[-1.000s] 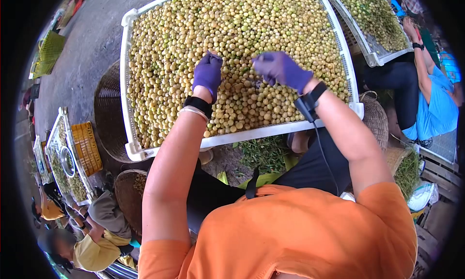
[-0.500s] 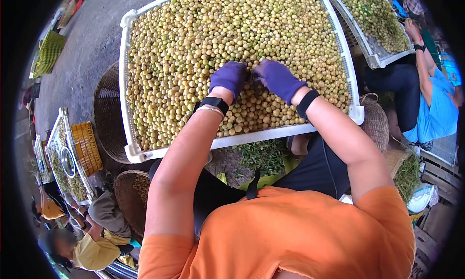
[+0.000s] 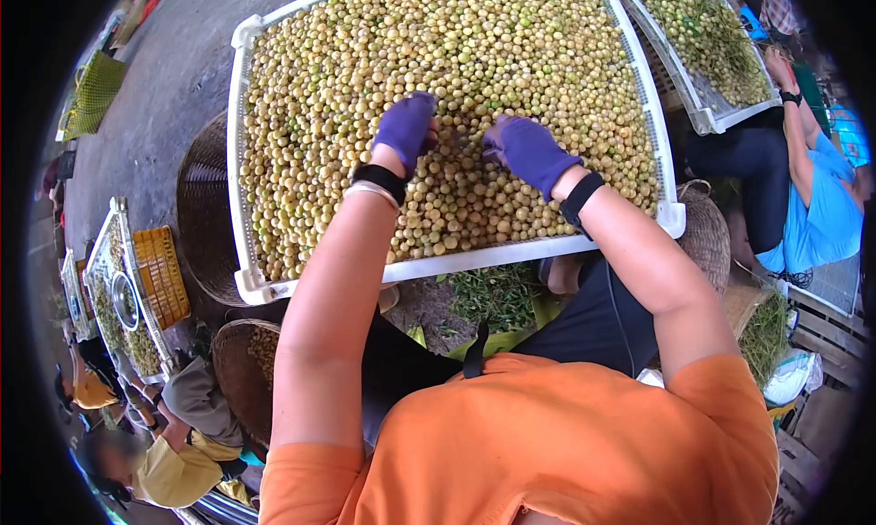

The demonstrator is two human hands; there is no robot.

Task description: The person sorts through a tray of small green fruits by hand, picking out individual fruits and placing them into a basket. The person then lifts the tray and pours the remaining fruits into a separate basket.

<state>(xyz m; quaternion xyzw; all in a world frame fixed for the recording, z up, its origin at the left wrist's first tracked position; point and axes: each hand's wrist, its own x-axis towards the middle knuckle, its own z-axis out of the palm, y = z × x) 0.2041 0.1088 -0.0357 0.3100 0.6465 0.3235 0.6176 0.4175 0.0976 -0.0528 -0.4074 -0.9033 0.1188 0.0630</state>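
A white mesh-sided tray [image 3: 493,253] in front of me is heaped with small round yellow-green fruits [image 3: 365,51]. My left hand [image 3: 407,131], in a purple glove, is over the middle of the heap with its fingers curled in. Close by on the right, my right hand [image 3: 529,151], gloved the same, rests at the fruits with bent fingers pointing toward the left hand. Between the two hands lies a darker patch of fruit. Whatever the fingertips may hold is hidden by the gloves and too small to make out.
Woven baskets [image 3: 203,206] stand left of the tray, another basket [image 3: 704,228] to its right. A second tray [image 3: 721,119] of fruit and stems is at upper right, beside a person in blue [image 3: 812,192]. At left, a person in yellow [image 3: 182,470] sits near another tray and a yellow crate [image 3: 164,274].
My left hand has moved left and slightly up, away from the right hand, widening the gap between them. The right hand has shifted only a little.
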